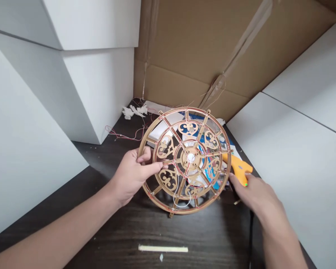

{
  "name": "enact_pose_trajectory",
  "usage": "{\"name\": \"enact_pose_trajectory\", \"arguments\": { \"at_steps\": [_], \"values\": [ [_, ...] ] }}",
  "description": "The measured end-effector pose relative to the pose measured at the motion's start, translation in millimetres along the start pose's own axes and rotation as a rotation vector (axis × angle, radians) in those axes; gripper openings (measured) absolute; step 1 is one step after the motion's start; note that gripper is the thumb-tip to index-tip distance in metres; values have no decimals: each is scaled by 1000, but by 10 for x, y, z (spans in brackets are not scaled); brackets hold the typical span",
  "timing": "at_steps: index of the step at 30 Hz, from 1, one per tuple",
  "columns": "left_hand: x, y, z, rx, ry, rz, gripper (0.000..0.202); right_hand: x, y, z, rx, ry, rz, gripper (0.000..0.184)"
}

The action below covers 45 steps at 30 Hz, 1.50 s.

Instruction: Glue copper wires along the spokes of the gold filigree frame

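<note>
A round golden wheel [184,160] of cut-out ornaments, with thin red wire running along its spokes, stands tilted on the dark table [184,231]. My left hand [134,173] grips its left rim, thumb on the front. My right hand [254,192] holds an orange glue gun [238,168] by the handle, its nozzle touching the wheel's right side. A black cord hangs down from the gun.
White foam blocks [30,112] wall in the left, white panels [296,142] the right, cardboard [207,52] the back. Loose red wires [123,132] and white scraps [134,111] lie at the rear. A pale glue stick [162,248] lies near the front. Papers lie behind the wheel.
</note>
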<state>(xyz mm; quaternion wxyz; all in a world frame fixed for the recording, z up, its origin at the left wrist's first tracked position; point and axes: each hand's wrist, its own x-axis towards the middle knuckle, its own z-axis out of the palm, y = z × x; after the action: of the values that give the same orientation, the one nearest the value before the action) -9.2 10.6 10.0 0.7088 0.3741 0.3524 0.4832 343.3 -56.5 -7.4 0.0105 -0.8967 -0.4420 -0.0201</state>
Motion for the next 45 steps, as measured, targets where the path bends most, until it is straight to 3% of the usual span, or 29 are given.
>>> {"name": "enact_pose_trajectory", "arguments": {
  "at_steps": [4, 6, 8, 11, 12, 17, 24, 36, 45],
  "values": [
    [-27, 11, 25, -45, -2, -12, 55, -250, -165, -344, 12, 234, -110, 62],
    [-29, 4, 31, -60, 6, -22, 55, -417, -366, -541, 60, 417, -191, 56],
    [-28, -6, 30, -69, 16, -36, 55, -587, -653, -686, 167, 490, -365, 44],
    [-33, -13, 25, -84, 20, -51, 56, -795, -1141, -774, 347, 422, -775, 27],
    [-38, -11, 25, -94, 16, -53, 56, -838, -1287, -777, 389, 369, -843, 21],
    [-53, 3, 41, -154, -6, -65, 58, -850, -1690, -788, 397, 132, -802, 15],
    [-29, -27, 30, -189, 24, -87, 60, -771, -1763, -893, 289, 95, -833, 20],
    [-36, -58, 5, -199, -34, -137, 62, -790, -1732, -935, -60, 448, -1187, 18],
    [-45, -114, 7, -189, -73, -145, 56, -749, -1750, -1053, -186, 446, -1391, 11]
  ]
}}
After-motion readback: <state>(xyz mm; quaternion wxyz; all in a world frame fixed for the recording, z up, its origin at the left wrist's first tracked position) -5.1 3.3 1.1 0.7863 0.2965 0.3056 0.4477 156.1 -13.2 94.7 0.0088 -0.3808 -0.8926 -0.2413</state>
